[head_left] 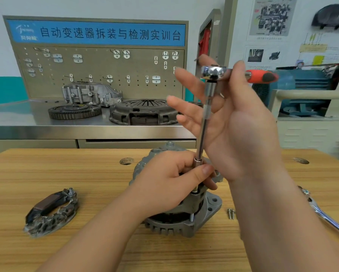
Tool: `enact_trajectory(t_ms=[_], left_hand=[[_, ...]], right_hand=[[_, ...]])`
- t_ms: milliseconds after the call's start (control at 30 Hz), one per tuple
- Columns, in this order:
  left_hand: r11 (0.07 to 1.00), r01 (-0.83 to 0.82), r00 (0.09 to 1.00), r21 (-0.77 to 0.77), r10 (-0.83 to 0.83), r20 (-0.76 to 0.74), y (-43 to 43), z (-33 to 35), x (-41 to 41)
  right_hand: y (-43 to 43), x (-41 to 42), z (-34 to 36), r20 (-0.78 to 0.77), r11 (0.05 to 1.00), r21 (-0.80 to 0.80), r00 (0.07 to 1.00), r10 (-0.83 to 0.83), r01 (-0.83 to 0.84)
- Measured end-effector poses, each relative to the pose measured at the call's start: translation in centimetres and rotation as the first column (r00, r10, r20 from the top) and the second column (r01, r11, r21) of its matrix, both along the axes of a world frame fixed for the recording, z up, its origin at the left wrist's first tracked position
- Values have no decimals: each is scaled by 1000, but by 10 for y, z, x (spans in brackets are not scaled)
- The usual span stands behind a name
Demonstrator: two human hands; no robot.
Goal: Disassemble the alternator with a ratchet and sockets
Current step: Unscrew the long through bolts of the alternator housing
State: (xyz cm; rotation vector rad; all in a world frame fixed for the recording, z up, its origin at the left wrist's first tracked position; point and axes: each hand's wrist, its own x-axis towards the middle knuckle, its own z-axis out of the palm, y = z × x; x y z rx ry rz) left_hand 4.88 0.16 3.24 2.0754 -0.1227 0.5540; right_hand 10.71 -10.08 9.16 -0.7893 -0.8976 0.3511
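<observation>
At the middle of the wooden counter [66, 173] stands the alternator [184, 218], a grey ribbed casting, dull and a little grimy. The left hand [170, 177] pinches the socket [197, 161] low on the long extension bar [203, 132]. The right hand [233, 124] is spread wide, fingers straight, only steadying the ratchet [215, 72] at its head. With so loose a hold up top, the tall bar could lean, and the socket might slip off the bolt and round it

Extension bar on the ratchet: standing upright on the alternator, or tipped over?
Upright. The extension bar runs almost vertically from the ratchet head down to the alternator, steadied low by the left hand.
</observation>
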Motion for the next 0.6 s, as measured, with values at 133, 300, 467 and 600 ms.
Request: enact_trajectory(t_ms=[133, 300, 467, 600], left_hand=[[999, -34, 999, 28, 35, -25, 0, 1, 0], [999, -15, 1000, 48, 14, 15, 1, -1, 1], [999, 16, 1000, 27, -17, 26, 1, 0, 1], [1000, -4, 1000, 20, 3, 16, 2, -1, 1]], right_hand=[[2, -3, -2, 178, 964, 118, 950, -258, 240], [2, -4, -2, 85, 997, 70, 996, -26, 20], [1, -3, -1, 41, 999, 31, 998, -41, 40], [1, -4, -2, 152, 980, 108, 972, -181, 166]])
